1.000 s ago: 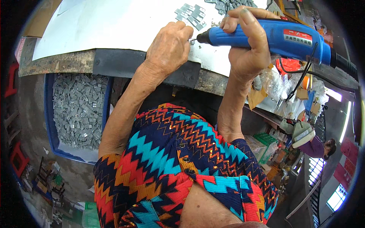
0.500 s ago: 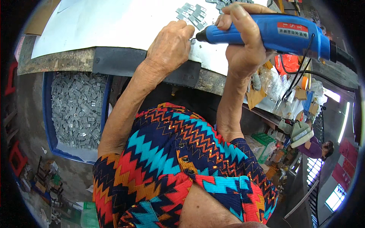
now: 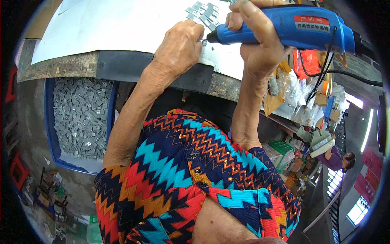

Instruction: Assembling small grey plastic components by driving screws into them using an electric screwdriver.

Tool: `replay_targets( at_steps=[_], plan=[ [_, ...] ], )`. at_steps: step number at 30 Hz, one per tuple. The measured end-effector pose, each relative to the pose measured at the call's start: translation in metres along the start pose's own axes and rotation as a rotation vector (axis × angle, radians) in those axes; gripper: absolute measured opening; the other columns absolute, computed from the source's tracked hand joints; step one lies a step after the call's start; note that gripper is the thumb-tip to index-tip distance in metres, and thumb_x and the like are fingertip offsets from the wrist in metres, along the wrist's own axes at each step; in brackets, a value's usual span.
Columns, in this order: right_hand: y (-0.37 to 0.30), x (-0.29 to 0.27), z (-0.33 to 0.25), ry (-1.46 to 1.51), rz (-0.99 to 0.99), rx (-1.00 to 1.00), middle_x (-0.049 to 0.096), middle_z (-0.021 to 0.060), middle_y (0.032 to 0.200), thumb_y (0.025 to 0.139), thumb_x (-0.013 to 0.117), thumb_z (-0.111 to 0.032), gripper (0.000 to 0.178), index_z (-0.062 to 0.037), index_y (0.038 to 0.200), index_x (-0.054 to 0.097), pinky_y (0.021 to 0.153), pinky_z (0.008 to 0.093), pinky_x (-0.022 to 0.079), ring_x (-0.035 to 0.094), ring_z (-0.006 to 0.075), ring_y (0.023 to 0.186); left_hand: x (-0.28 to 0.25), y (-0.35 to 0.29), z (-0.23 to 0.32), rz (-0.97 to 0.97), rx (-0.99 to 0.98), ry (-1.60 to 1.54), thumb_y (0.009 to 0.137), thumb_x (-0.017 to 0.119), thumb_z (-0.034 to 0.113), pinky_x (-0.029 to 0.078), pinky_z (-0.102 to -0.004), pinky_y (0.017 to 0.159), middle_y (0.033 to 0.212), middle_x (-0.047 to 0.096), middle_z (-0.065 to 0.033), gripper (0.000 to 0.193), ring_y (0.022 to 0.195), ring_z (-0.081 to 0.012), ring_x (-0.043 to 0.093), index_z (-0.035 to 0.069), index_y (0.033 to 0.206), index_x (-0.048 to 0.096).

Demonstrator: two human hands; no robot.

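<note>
My right hand [image 3: 262, 38] is wrapped round a blue electric screwdriver [image 3: 300, 26], held nearly level, its black nose pointing left. Against that nose, the closed fingers of my left hand [image 3: 178, 46] pinch a small grey piece [image 3: 204, 42], mostly hidden by the fingers. The screwdriver's bit meets the piece or sits very close to it; I cannot tell which. Just beyond both hands, several flat grey plastic pieces [image 3: 205, 15] lie in rows on the white-covered table [image 3: 109, 30].
A blue bin [image 3: 49, 122] full of small grey pieces stands below the table edge at left. To the right are plastic bags [image 3: 290, 87], a red bag [image 3: 306, 65] and the tool's black cable [image 3: 357, 74]. Farther right, another person [image 3: 335, 160] is at work.
The hands and screwdriver have shifted slightly left and up in the picture. The grip on the tool and the pinch on the small piece look the same.
</note>
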State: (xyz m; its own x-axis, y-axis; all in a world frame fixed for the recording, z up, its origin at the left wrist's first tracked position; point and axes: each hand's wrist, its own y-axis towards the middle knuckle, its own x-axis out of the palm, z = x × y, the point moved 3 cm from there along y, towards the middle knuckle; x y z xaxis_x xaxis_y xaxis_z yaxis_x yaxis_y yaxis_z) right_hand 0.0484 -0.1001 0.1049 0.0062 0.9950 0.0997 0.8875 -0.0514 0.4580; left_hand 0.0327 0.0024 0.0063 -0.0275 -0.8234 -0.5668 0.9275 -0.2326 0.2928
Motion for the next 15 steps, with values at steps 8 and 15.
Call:
replay_targets(
  at_steps=[8, 15],
  plan=[
    [-0.004, 0.002, 0.003, -0.025, -0.089, -0.032, 0.053, 0.0094, 0.063, 0.067, 0.057, 0.002, 0.014, 0.0021, 0.078, 0.049, 0.045, 0.0247, 0.043, 0.049, 0.0119, 0.047, 0.003, 0.001, -0.002, 0.05, 0.026, 0.011, 0.064, 0.062, -0.001, 0.046, -0.0358, 0.065, 0.075, 0.055, -0.0133, 0.016, 0.07, -0.0276, 0.057, -0.001, 0.078, 0.054],
    [-0.005, -0.007, 0.007, -0.075, -0.126, -0.028, 0.056, 0.0086, 0.072, 0.065, 0.059, 0.004, 0.023, -0.0009, 0.086, 0.05, 0.05, 0.0238, 0.046, 0.054, 0.013, 0.054, 0.003, 0.001, -0.004, 0.005, 0.03, -0.014, 0.066, 0.059, -0.001, 0.046, -0.0355, 0.067, 0.076, 0.055, -0.013, 0.014, 0.072, -0.0281, 0.056, -0.001, 0.08, 0.055]
  ],
)
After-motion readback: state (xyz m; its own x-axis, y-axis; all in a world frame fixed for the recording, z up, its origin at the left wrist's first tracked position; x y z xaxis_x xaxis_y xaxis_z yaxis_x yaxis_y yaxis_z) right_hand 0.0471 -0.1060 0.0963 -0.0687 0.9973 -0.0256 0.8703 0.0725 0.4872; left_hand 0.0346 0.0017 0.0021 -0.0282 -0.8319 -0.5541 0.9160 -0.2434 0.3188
